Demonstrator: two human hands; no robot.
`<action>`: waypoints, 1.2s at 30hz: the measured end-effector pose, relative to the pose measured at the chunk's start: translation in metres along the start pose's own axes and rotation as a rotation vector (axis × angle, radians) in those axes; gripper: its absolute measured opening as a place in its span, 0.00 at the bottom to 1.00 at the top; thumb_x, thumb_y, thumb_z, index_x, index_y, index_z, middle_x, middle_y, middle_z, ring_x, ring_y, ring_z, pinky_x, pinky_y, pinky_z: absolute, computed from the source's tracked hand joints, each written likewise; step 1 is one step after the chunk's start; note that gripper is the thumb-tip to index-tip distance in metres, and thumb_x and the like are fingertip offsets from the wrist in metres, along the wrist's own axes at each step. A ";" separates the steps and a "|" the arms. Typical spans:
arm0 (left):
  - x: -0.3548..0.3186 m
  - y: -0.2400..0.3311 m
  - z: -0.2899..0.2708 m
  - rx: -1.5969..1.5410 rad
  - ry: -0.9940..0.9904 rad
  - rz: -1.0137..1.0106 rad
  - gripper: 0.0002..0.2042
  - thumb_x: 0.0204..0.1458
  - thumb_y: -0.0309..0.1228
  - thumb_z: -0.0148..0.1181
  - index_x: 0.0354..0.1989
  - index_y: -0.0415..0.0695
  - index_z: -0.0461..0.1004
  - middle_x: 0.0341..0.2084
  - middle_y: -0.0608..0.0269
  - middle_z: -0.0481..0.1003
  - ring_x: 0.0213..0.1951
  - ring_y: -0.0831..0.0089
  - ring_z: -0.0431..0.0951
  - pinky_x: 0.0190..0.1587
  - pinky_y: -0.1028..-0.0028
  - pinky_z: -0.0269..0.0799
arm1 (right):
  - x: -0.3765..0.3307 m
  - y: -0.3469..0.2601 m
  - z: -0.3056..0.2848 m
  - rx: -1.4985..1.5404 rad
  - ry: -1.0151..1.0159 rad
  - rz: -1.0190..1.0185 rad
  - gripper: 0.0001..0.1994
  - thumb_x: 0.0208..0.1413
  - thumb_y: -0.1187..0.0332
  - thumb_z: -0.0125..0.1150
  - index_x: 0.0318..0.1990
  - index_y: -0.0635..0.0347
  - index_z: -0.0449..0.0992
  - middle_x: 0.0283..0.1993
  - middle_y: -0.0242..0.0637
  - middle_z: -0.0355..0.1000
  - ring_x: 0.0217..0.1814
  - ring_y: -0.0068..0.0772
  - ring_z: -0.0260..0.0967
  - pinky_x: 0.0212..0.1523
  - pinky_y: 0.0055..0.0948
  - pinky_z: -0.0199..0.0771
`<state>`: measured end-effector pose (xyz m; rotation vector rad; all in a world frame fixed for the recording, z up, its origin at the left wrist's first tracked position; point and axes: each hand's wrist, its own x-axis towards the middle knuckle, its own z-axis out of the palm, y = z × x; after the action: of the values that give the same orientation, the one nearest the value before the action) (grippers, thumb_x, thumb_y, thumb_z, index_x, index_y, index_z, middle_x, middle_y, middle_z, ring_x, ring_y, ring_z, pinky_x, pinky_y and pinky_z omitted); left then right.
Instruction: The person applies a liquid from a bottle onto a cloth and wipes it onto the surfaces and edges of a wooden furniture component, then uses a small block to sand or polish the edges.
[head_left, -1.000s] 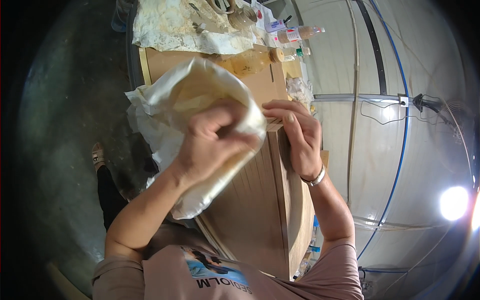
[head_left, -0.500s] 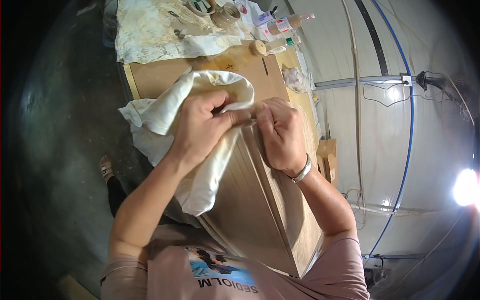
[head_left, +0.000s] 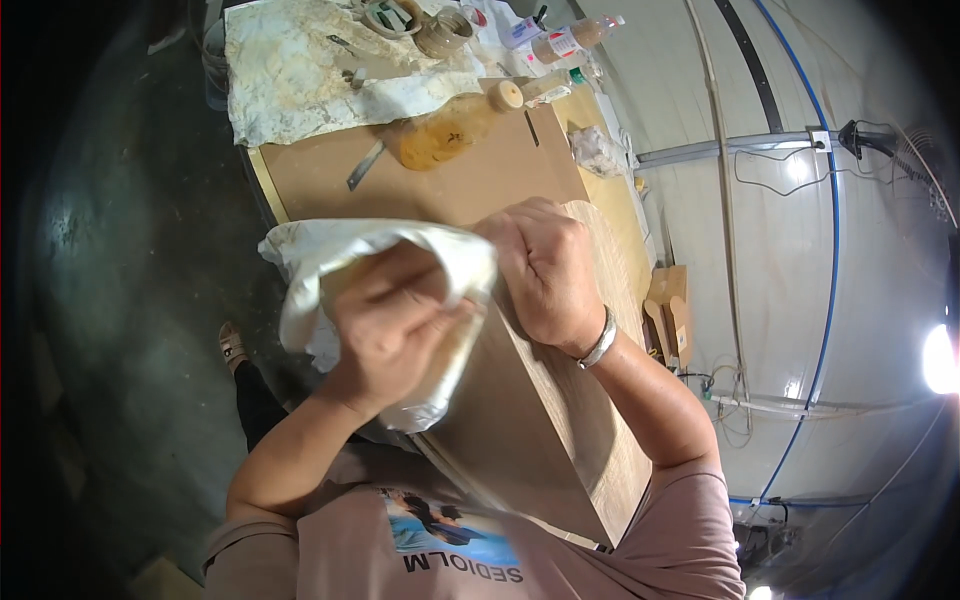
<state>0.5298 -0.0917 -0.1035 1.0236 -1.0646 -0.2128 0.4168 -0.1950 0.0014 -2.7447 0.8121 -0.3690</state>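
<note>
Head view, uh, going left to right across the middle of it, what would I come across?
Sandal, left hand, right hand, box, blue cable, bright lamp.

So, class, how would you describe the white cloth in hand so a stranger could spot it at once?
Start at the brown board mid-picture and come toward the person, to the left hand. The white cloth is bunched around it. Unlike the stained sheet spread beyond the amber bottle, it is held up in a curl.
</note>
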 end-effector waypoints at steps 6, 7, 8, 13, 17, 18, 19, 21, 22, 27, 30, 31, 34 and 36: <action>-0.036 -0.026 0.001 -0.019 -0.041 -0.207 0.05 0.40 0.17 0.65 0.20 0.36 0.74 0.23 0.56 0.76 0.24 0.62 0.76 0.29 0.68 0.70 | -0.001 0.001 -0.001 0.013 -0.010 0.026 0.11 0.54 0.73 0.55 0.21 0.66 0.72 0.24 0.50 0.70 0.29 0.55 0.65 0.37 0.45 0.66; -0.032 -0.028 0.001 0.005 -0.001 -0.191 0.05 0.39 0.18 0.66 0.21 0.36 0.74 0.25 0.55 0.77 0.26 0.62 0.77 0.31 0.68 0.71 | -0.002 0.003 0.002 0.027 0.002 0.018 0.11 0.55 0.73 0.55 0.21 0.66 0.72 0.23 0.49 0.70 0.29 0.54 0.65 0.37 0.44 0.66; -0.026 -0.030 0.003 0.028 0.039 -0.176 0.06 0.39 0.18 0.67 0.21 0.36 0.74 0.27 0.54 0.77 0.28 0.62 0.78 0.33 0.67 0.72 | -0.001 0.004 0.002 0.029 -0.001 0.016 0.11 0.55 0.73 0.55 0.21 0.66 0.72 0.23 0.49 0.70 0.29 0.54 0.65 0.37 0.44 0.66; -0.012 -0.019 0.008 0.060 -0.006 0.033 0.11 0.38 0.19 0.65 0.33 0.39 0.79 0.32 0.56 0.79 0.38 0.58 0.77 0.43 0.64 0.69 | -0.003 0.001 -0.001 0.051 0.017 0.041 0.11 0.57 0.73 0.53 0.22 0.64 0.74 0.24 0.46 0.72 0.30 0.52 0.67 0.36 0.43 0.67; -0.057 -0.078 -0.031 0.310 -0.130 -0.014 0.10 0.37 0.20 0.62 0.31 0.39 0.78 0.30 0.56 0.79 0.35 0.55 0.76 0.42 0.60 0.69 | 0.001 -0.008 0.007 0.026 0.031 0.043 0.12 0.57 0.72 0.53 0.22 0.63 0.74 0.24 0.45 0.72 0.30 0.52 0.67 0.36 0.44 0.67; -0.066 -0.085 -0.042 0.337 -0.185 -0.078 0.06 0.40 0.20 0.62 0.28 0.39 0.77 0.29 0.55 0.79 0.33 0.55 0.75 0.40 0.59 0.69 | 0.002 -0.010 0.005 0.019 0.032 0.049 0.12 0.57 0.71 0.53 0.22 0.63 0.74 0.24 0.45 0.72 0.30 0.52 0.67 0.36 0.44 0.67; -0.075 -0.088 -0.055 0.277 -0.175 -0.205 0.05 0.41 0.20 0.61 0.29 0.38 0.77 0.28 0.55 0.78 0.32 0.58 0.76 0.38 0.62 0.69 | 0.001 -0.011 0.004 0.031 0.044 0.044 0.12 0.57 0.71 0.53 0.22 0.63 0.74 0.24 0.45 0.72 0.30 0.52 0.67 0.36 0.44 0.67; -0.084 -0.085 -0.083 0.050 -0.257 -0.617 0.03 0.49 0.21 0.57 0.31 0.35 0.76 0.27 0.59 0.77 0.30 0.69 0.76 0.34 0.72 0.69 | 0.000 -0.007 0.001 -0.035 -0.003 0.072 0.11 0.56 0.72 0.53 0.23 0.64 0.75 0.27 0.45 0.74 0.33 0.51 0.68 0.39 0.44 0.68; -0.075 -0.070 -0.098 -0.172 -0.319 -0.849 0.07 0.56 0.24 0.53 0.34 0.34 0.77 0.28 0.65 0.77 0.30 0.76 0.75 0.35 0.76 0.69 | -0.004 -0.007 -0.001 -0.028 0.027 0.085 0.11 0.56 0.72 0.53 0.23 0.64 0.75 0.27 0.45 0.74 0.33 0.51 0.68 0.39 0.44 0.68; -0.041 -0.027 -0.141 -1.086 -0.147 -1.195 0.16 0.59 0.29 0.49 0.53 0.35 0.69 0.45 0.59 0.75 0.46 0.69 0.76 0.50 0.70 0.71 | -0.010 -0.078 -0.003 0.260 0.012 -0.145 0.26 0.45 0.76 0.60 0.57 0.61 0.70 0.58 0.50 0.66 0.57 0.52 0.66 0.56 0.41 0.68; -0.020 -0.027 -0.156 -0.748 -0.463 -1.100 0.18 0.51 0.24 0.59 0.52 0.38 0.70 0.42 0.62 0.75 0.45 0.76 0.75 0.47 0.74 0.71 | -0.005 -0.109 0.017 0.251 -0.029 -0.148 0.38 0.39 0.76 0.66 0.64 0.56 0.62 0.64 0.50 0.58 0.66 0.52 0.55 0.66 0.45 0.53; -0.003 -0.016 -0.158 -0.571 -0.682 -1.016 0.20 0.48 0.21 0.61 0.52 0.38 0.69 0.41 0.62 0.75 0.44 0.77 0.75 0.45 0.75 0.71 | -0.005 -0.113 0.033 0.287 -0.038 -0.119 0.39 0.39 0.75 0.67 0.65 0.55 0.61 0.62 0.50 0.60 0.66 0.52 0.56 0.66 0.46 0.52; 0.030 0.005 -0.160 -0.192 -1.082 -0.828 0.15 0.46 0.20 0.61 0.45 0.36 0.73 0.36 0.63 0.77 0.41 0.78 0.75 0.43 0.73 0.72 | -0.019 -0.123 0.076 0.326 -0.089 -0.040 0.40 0.40 0.73 0.67 0.66 0.55 0.59 0.56 0.47 0.65 0.62 0.48 0.59 0.64 0.50 0.51; 0.037 -0.007 -0.169 -0.189 -1.302 -0.732 0.09 0.47 0.20 0.58 0.38 0.37 0.76 0.31 0.57 0.78 0.36 0.74 0.77 0.40 0.73 0.72 | -0.022 -0.125 0.091 0.434 -0.225 0.069 0.36 0.42 0.71 0.64 0.64 0.57 0.62 0.51 0.45 0.69 0.55 0.43 0.65 0.64 0.50 0.50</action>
<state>0.6862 -0.0178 -0.1031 1.0327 -1.6936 -1.7128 0.4891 -0.0656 -0.0490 -2.2973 0.6738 -0.1892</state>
